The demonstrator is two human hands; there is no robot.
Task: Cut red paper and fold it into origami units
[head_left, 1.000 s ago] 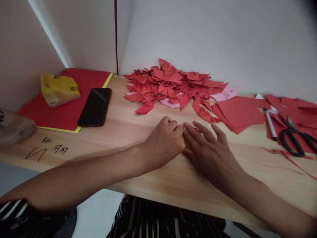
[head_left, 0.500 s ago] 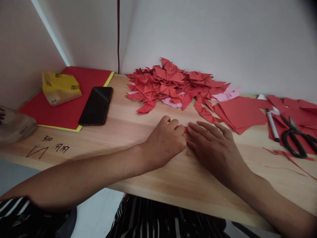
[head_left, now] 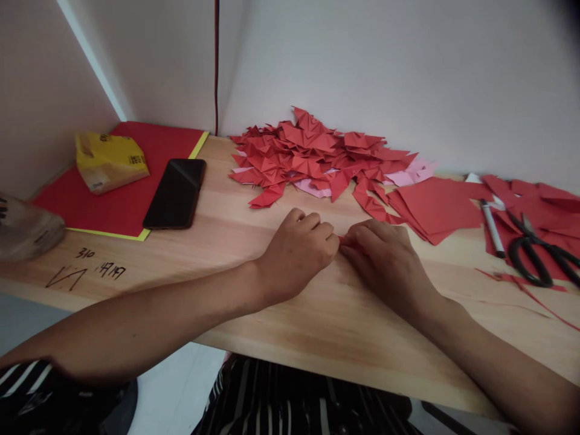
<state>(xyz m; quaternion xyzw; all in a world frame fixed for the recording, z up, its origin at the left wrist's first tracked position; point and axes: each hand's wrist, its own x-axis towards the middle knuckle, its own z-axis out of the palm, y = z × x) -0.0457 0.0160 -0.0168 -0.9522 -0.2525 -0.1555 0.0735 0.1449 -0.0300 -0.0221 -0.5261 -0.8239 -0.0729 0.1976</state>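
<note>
Between my two hands, just above the wooden table [head_left: 217,284], a small bit of red paper [head_left: 342,240] shows; most of it is hidden by my fingers. My left hand [head_left: 301,254] is closed on its left end, knuckles up. From the other side my right hand [head_left: 385,260] pinches it, thumb and fingers drawn together. Beyond the hands lies a heap of folded red paper pieces [head_left: 312,151], with some pink paper [head_left: 410,173] among them. A stack of flat red paper sheets [head_left: 437,208] lies past my right hand.
To the right are black-handled scissors [head_left: 530,260], a white marker [head_left: 492,228] and thin red paper strips [head_left: 539,301]. At left, a black phone [head_left: 176,194] and a yellow packet [head_left: 111,162] rest on large red sheets [head_left: 104,211]. A wall stands behind.
My right hand's fingers, stretched flat before, have curled in and now pinch the red paper. My left hand has stayed almost in place, still closed.
</note>
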